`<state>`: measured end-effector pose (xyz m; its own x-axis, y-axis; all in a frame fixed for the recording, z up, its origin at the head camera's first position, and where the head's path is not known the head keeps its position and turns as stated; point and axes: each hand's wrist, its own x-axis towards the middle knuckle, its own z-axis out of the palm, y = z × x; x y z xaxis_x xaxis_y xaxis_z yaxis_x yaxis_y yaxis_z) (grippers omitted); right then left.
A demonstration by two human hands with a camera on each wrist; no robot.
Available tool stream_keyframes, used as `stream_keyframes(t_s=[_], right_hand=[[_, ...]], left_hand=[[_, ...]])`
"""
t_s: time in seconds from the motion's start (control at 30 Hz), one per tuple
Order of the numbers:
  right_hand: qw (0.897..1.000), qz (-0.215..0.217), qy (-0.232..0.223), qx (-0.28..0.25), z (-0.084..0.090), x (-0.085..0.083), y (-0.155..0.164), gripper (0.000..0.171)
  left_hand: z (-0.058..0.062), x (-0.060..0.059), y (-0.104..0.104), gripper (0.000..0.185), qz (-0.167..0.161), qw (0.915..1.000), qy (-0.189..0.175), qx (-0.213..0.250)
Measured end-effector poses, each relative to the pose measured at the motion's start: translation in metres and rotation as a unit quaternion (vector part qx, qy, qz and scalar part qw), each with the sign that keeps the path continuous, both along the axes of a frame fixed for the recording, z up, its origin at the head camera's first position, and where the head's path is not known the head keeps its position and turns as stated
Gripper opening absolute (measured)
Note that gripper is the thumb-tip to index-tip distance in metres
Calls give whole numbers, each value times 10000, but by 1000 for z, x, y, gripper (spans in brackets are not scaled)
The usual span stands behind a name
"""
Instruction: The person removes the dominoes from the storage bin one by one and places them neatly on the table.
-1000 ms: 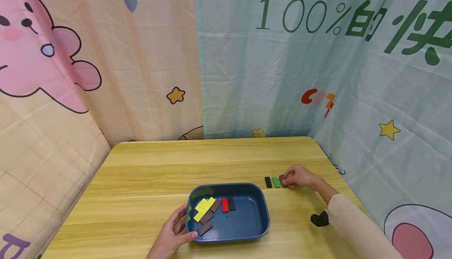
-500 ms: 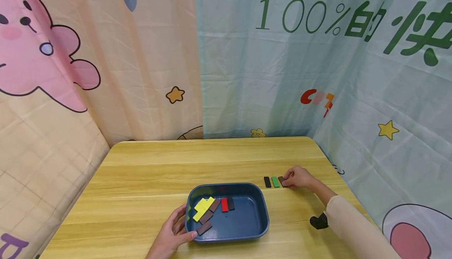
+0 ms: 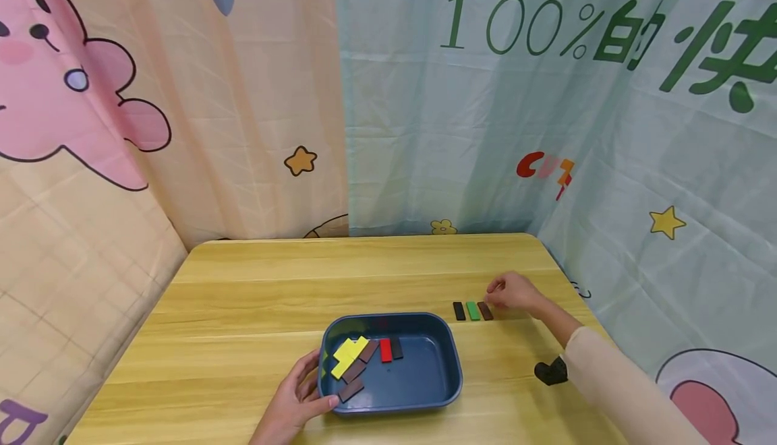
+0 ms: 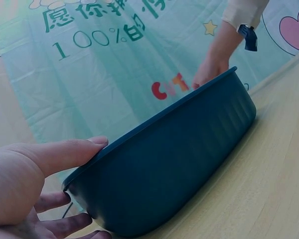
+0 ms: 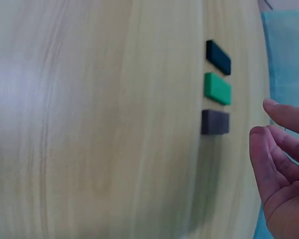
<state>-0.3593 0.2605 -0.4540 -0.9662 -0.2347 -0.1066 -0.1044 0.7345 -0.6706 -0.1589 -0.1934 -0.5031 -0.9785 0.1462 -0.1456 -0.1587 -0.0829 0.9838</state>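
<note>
My left hand (image 3: 295, 396) holds the left end of a dark blue plastic basin (image 3: 419, 407); in the left wrist view the thumb lies on its rim and the fingers touch the outer wall. On the table to the basin's right, a black block (image 3: 458, 311), a green block (image 3: 473, 311) and a brown block (image 3: 485, 311) form a short row. Just above and beside the brown block hovers my right hand (image 3: 512, 292). The right wrist view shows its thumb and fingers apart, loosely bent, with nothing between them.
Inside the basin lie yellow blocks (image 3: 349, 357), several brown blocks (image 3: 351, 390), a red block (image 3: 385, 350) and a black block (image 3: 396, 348). A black object (image 3: 551, 371) shows by the right sleeve. Printed curtains (image 3: 437, 128) stand behind and beside the wooden table (image 3: 243, 310).
My right hand has let go of the brown block and lifted slightly off it. The brown block stays beside the green one. My left hand and the basin hold still.
</note>
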Motion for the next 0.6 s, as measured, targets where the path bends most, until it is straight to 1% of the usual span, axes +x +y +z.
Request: stream_keyframes(t_s=[0.1,0.3,0.4,0.6], right_hand=[[9999,122,57,-98,8,-1,-9,20],[9964,702,-119,-451,16,0,-35,28],[9940,961,-187,-493,20,4,-49,30],[9894,1379,-115,-441,27,13,-76,31]], left_hand=[[0,1,1,92,37,10000,47,6],[-1,1,1,91,113,9998,100,-143],[-2,0,2,90,140,9997,160,-107],[0,1,2,89,171,9996,184,-142]])
